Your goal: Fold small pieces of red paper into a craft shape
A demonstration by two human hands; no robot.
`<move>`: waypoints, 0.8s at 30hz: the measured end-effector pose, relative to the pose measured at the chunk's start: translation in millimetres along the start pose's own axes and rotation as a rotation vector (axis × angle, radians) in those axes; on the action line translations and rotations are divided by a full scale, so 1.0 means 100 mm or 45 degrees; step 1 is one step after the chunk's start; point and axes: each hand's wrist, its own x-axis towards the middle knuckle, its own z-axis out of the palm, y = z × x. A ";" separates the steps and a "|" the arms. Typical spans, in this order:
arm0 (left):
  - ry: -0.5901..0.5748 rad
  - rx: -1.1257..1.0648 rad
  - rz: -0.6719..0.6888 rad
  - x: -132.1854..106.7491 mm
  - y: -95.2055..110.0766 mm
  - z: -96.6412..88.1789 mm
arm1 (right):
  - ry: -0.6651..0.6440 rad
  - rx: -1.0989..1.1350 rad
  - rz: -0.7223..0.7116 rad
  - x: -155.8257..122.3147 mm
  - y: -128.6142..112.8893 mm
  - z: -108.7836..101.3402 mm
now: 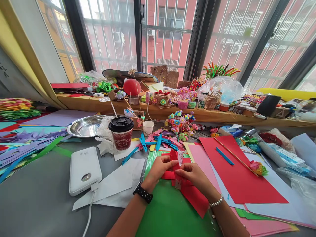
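Note:
My left hand [159,170], with a dark watch at the wrist, pinches the upper part of a red paper strip [173,156]. Close beside it on the right, my right hand [194,176] has thumb and forefinger closed on the same strip. A piece of white patterned lace or tape [180,158] shows behind and below the fingers. More red paper [196,198] lies under my right hand, and red pieces stick out beneath both hands. All of this is above a green sheet [160,210]. My fingers partly hide how the strip is folded.
Left of my hands are a white power bank [85,171] with a cable, a lidded coffee cup [121,135] and a metal plate [85,126]. Blue paper strips [159,142] lie ahead. A large red sheet [243,174] with a wooden stick [234,155] is at right. Crafts crowd the windowsill.

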 end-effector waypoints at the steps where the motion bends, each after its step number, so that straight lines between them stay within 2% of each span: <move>1: -0.005 -0.007 -0.009 0.00 0.00 0.00 | -0.006 0.002 0.001 -0.01 0.00 0.00; 11: -0.028 -0.042 -0.028 0.00 0.00 -0.01 | -0.028 -0.031 -0.005 0.00 -0.01 -0.02; 18: 0.043 -0.156 0.002 0.01 0.01 -0.02 | -0.037 -0.086 0.007 -0.01 0.00 -0.03; 24: 0.029 -0.236 -0.016 0.00 0.01 -0.01 | 0.079 -0.157 -0.082 0.01 -0.02 0.00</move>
